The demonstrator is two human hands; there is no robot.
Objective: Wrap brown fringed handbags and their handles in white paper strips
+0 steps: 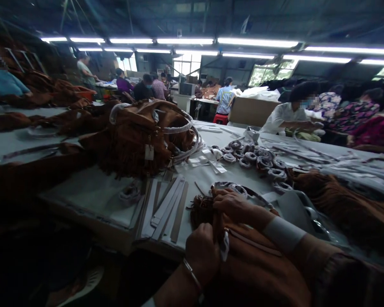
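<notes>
A brown fringed bag [259, 264] lies on its side at the table's near edge. My left hand [202, 247], with a bracelet at the wrist, is closed on the bag's edge. Farther along the same bag, my right hand [231, 204] curls over the part beside the fringe [201, 209]; its fingertips are partly hidden. A white wrapped piece [224, 246] hangs out of the bag beside my left hand. Just past my right hand lies a wrapped strap coil [238, 190]. To the left, long flat strips [168, 209] lie in a loose pile.
A finished-looking brown bag [137, 140] with wrapped handles and a tag stands at the table's left middle. Several wrapped strap rolls [256, 157] lie beyond my hands. More brown fringed pieces [345, 204] are heaped at right. A co-worker [291, 113] sits across the table.
</notes>
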